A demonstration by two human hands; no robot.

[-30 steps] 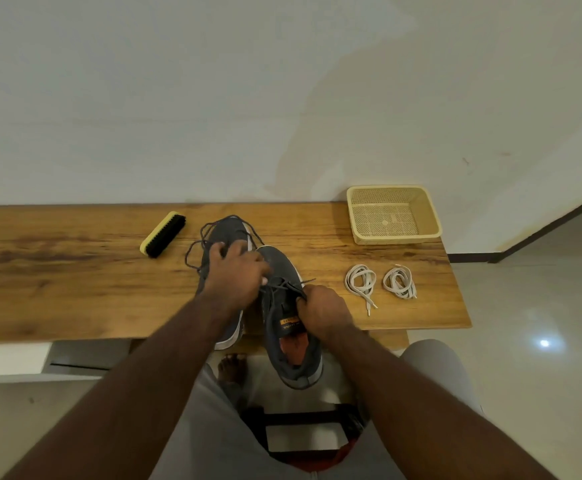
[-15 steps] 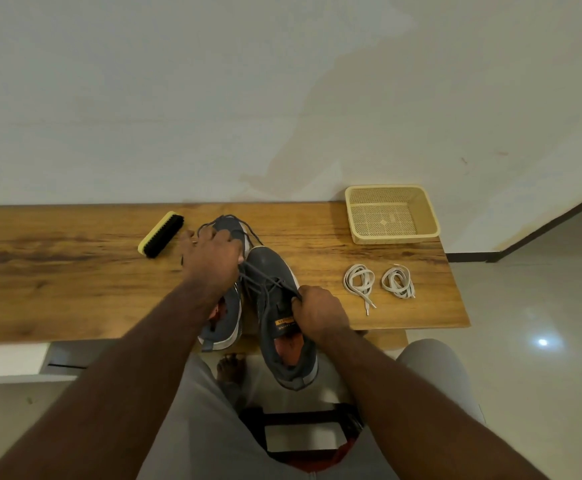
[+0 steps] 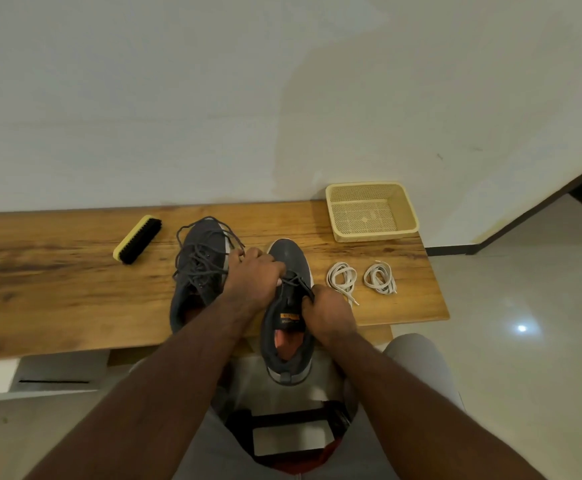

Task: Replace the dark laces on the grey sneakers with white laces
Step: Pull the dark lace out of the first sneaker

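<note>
- A grey sneaker [image 3: 288,327] lay at centre frame, toe toward the wall and heel hanging past the near edge of a wooden bench [image 3: 57,282]; its orange insole showed through the collar, and an orange tag sat on the tongue.
- The dark lace [image 3: 298,280] of this shoe ran slack across the eyelets between both hands.
- The left hand [image 3: 255,275] was curled over the forefoot, its fingertips pinching the lace at the left side of the shoe.
- The right hand [image 3: 329,311] was closed beside the tongue, gripping the other end of the same lace.
- A second grey sneaker [image 3: 198,271] stood just left of the first, its own dark lace [image 3: 201,252] pulled loose in open loops over the toe.
- Its heel was hidden behind the left forearm, and the fingers of both hands were largely out of sight beneath the knuckles.
- Two coiled white laces [image 3: 342,278] [image 3: 379,278], flat and woven, lay side by side to the right of the shoes, apart from each other.
- A pale yellow perforated plastic basket [image 3: 411,211] sat behind them at the bench's far right corner, against the wall.
- A brush [image 3: 138,239] with yellow back and black bristles rested at an angle toward the left of the frame.
</note>
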